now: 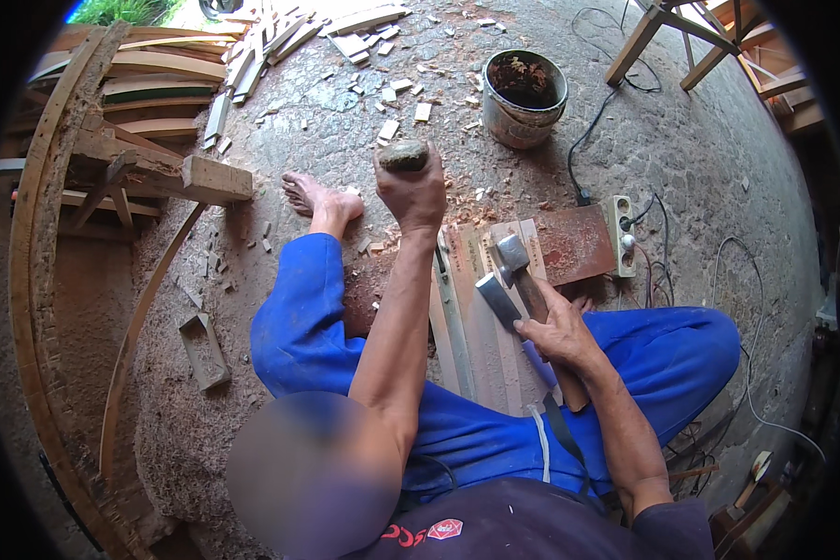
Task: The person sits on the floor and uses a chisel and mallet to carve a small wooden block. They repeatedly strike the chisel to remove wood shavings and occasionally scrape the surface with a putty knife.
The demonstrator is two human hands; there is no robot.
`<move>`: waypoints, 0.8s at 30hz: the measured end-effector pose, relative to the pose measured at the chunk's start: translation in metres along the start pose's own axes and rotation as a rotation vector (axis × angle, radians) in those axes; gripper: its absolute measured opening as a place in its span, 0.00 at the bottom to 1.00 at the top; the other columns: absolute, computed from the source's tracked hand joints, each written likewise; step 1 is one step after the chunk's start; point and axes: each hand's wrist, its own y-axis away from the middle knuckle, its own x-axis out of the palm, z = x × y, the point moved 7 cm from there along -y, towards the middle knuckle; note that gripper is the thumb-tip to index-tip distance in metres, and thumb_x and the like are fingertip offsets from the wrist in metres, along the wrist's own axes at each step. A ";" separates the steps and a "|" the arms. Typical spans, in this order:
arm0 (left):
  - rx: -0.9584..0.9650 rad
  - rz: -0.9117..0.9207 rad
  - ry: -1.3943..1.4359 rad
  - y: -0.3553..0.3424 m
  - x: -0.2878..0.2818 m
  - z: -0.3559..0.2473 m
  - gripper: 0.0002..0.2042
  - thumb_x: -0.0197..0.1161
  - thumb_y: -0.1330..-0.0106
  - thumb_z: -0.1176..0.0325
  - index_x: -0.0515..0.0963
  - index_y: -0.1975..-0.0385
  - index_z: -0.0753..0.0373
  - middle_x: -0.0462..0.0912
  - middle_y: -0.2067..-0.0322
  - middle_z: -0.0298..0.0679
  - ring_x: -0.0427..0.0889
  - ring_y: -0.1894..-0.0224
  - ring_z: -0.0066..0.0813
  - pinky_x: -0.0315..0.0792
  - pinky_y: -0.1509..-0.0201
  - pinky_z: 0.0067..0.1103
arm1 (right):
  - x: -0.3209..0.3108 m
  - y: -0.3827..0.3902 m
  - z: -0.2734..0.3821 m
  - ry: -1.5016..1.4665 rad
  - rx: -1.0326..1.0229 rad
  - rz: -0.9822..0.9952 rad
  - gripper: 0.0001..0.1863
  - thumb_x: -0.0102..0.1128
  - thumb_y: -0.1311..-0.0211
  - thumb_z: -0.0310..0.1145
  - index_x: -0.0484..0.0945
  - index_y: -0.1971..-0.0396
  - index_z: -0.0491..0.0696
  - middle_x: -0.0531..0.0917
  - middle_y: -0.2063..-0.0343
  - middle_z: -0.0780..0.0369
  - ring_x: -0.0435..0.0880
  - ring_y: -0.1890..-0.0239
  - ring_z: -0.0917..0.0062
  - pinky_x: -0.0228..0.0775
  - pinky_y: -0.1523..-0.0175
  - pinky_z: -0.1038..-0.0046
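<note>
My left hand (411, 196) is raised ahead of me, closed round a dark, rounded stone-like lump (403, 157). At right, my right hand (560, 331) grips a hammer (513, 257) with a wooden handle and steel head, together with a flat steel blade (497, 301) with a pale edge. Beneath and between my hands, pale wooden boards (462, 355) lie between my legs, with a narrow dark strip along their left side. A reddish-brown board (574, 238) lies beyond them, dusted with shavings.
A bucket (523, 126) stands ahead among scattered offcuts (392, 93). A power strip (625, 261) with plugs and cables lies at right. Curved wooden pieces and a beam (215, 182) fill the left, near a small wooden box (205, 355). A wooden stand (625, 51) is at back right.
</note>
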 end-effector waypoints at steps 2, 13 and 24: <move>0.167 -0.041 0.009 0.016 -0.008 -0.023 0.09 0.72 0.38 0.68 0.82 0.69 0.67 0.87 0.72 0.39 0.85 0.70 0.26 0.77 0.63 0.24 | 0.002 -0.008 -0.015 0.242 -0.299 -0.155 0.39 0.66 0.44 0.30 0.65 0.30 0.51 0.82 0.72 0.60 0.78 0.81 0.78 0.75 0.73 0.70; -0.257 0.155 -0.116 -0.043 0.052 0.098 0.11 0.68 0.42 0.68 0.80 0.84 0.67 0.78 0.85 0.35 0.73 0.87 0.23 0.67 0.85 0.26 | 0.003 -0.018 -0.026 -0.046 0.168 0.062 0.37 0.65 0.42 0.29 0.65 0.31 0.51 0.78 0.79 0.63 0.74 0.85 0.79 0.69 0.78 0.72; -0.812 0.754 0.033 -0.030 0.049 0.128 0.14 0.74 0.36 0.59 0.78 0.73 0.60 0.74 0.84 0.32 0.69 0.87 0.19 0.62 0.85 0.21 | 0.005 -0.016 -0.031 -0.020 0.289 0.162 0.38 0.68 0.45 0.36 0.66 0.33 0.46 0.85 0.60 0.49 0.86 0.67 0.68 0.78 0.58 0.65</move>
